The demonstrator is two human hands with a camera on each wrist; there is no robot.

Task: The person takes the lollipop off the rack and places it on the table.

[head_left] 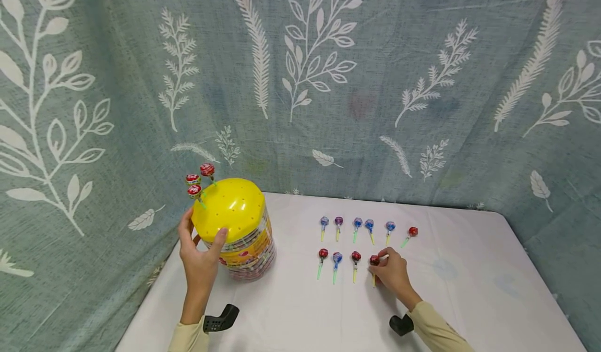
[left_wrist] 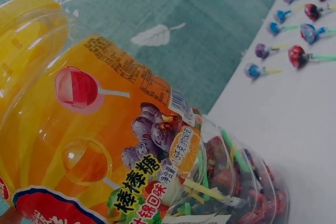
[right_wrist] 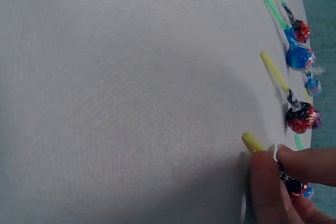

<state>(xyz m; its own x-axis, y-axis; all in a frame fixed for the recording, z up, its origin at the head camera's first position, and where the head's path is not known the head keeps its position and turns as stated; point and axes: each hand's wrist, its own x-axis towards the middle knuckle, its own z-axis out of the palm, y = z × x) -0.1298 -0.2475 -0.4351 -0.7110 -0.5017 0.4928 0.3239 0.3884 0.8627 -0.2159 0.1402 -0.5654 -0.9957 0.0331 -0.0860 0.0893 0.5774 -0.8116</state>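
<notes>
A clear plastic candy jar [head_left: 249,250] with a domed yellow lid [head_left: 235,206] stands at the left of the table. Three red-wrapped lollipops [head_left: 207,170] stick up from holes in that lid. My left hand [head_left: 199,258] grips the jar near its top, thumb at the front of the lid and fingers round the far left side. The left wrist view shows the jar's orange label [left_wrist: 121,124] and candy inside. At the right, my right hand [head_left: 393,272] pinches a dark red lollipop [right_wrist: 252,142] with a yellow stick between thumb and finger, low over the tabletop.
Several wrapped lollipops lie in two rows mid-table, among them a blue one [head_left: 337,258] and a red one [head_left: 356,257] left of my right hand. A red lollipop [head_left: 412,231] ends the back row. Behind the white table [head_left: 469,274] hangs a leaf-patterned curtain [head_left: 357,107].
</notes>
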